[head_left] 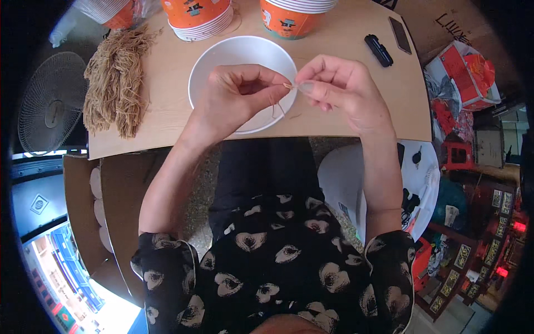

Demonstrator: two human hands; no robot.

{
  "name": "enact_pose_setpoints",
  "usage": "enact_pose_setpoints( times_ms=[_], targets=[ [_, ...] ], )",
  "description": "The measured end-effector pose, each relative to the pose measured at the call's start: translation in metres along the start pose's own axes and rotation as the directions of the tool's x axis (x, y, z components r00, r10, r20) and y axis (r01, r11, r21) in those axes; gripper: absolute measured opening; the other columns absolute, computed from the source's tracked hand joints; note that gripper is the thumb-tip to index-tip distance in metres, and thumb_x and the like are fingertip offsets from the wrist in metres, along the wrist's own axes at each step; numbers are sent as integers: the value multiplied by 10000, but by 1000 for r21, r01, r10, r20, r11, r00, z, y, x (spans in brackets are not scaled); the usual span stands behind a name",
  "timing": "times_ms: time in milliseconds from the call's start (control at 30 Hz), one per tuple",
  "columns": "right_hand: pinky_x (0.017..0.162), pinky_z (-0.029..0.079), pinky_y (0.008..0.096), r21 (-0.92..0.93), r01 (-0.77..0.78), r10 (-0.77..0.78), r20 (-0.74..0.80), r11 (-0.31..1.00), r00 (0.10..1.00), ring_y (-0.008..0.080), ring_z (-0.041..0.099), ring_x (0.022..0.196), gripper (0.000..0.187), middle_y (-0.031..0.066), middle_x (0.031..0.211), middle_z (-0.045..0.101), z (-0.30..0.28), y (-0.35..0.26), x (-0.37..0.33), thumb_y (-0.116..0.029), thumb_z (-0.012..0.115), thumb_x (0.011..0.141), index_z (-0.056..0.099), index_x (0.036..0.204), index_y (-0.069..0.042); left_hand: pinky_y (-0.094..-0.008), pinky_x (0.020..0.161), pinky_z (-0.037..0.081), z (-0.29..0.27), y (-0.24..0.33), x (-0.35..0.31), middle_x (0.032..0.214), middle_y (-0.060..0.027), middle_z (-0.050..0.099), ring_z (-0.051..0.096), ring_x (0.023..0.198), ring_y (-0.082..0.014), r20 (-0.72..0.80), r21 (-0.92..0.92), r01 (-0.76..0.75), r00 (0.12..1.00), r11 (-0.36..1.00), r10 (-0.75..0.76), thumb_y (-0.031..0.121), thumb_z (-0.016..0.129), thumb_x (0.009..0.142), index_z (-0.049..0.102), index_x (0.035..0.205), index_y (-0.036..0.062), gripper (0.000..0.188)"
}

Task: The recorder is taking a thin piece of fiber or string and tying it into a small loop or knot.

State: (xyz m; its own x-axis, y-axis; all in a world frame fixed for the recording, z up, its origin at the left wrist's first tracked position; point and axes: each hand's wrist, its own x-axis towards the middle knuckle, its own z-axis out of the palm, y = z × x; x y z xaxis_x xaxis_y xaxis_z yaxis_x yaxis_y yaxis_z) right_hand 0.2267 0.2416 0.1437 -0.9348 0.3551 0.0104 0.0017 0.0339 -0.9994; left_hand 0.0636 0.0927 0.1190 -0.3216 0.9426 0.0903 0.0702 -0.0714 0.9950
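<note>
string (pixel 287 86), thin and tan, is held up between the fingertips, over the right side of the bowl. largest first: the wooden table (pixel 167 106) carries everything in reach. near its front edge sits the white bowl (pixel 239 50), directly under the hands. to the left of the bowl and apart from it lies a thick bundle of brown cords (pixel 117 83), and behind the bowl stand stacks of orange paper tubs (pixel 194 16). the left hand (pixel 236 97) has thumb and forefinger pressed together, pinching the string, with loose ends hanging below. the right hand (pixel 350 92) meets it tip to tip, thumb and forefinger closed and seemingly pinching the same bit of string; its other fingers are curled in. at the far right lie a phone (pixel 399 34) and a small black case (pixel 378 50), well away from the work.

the step in hand looks like fine fingertip work on the string, perhaps twisting or picking at it; the exact action is too small to tell. a next move would call for a steady left pinch, a light right one, and care that the loose ends don't tangle.
</note>
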Motion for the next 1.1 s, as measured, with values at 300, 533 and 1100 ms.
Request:
enact_pose_setpoints(
  times_ms=[300,533,1100],
  targets=[
    [643,409,181,-97,104,-111,-68,990,991,41,560,759,159,12,887,652,0,6,4,-101,597,939,634,1056,1,-196,656,459,-8,6,5,889,-63,718,628,766,-82,207,-158,226,959,961,-192,150,677,905,696,1062,-18,231],
    [732,497,205,-156,156,-179,-145,975,973,54,610,821,162,33,934,669,9,8,-5,-11,613,919,629,1073,34,-191,651,459,-8,5,7,882,-42,716,614,747,-65,210,-188,298,943,936,-258,151,659,916,694,1067,-11,225],
    [704,507,207,-84,105,-115,-124,991,986,64,607,768,128,50,866,664,12,14,-11,-61,649,923,623,993,43,-186,645,467,-3,6,6,854,-42,727,613,728,-58,239,-185,293,939,938,-246,191,702,881,734,976,14,203]
  ],
)
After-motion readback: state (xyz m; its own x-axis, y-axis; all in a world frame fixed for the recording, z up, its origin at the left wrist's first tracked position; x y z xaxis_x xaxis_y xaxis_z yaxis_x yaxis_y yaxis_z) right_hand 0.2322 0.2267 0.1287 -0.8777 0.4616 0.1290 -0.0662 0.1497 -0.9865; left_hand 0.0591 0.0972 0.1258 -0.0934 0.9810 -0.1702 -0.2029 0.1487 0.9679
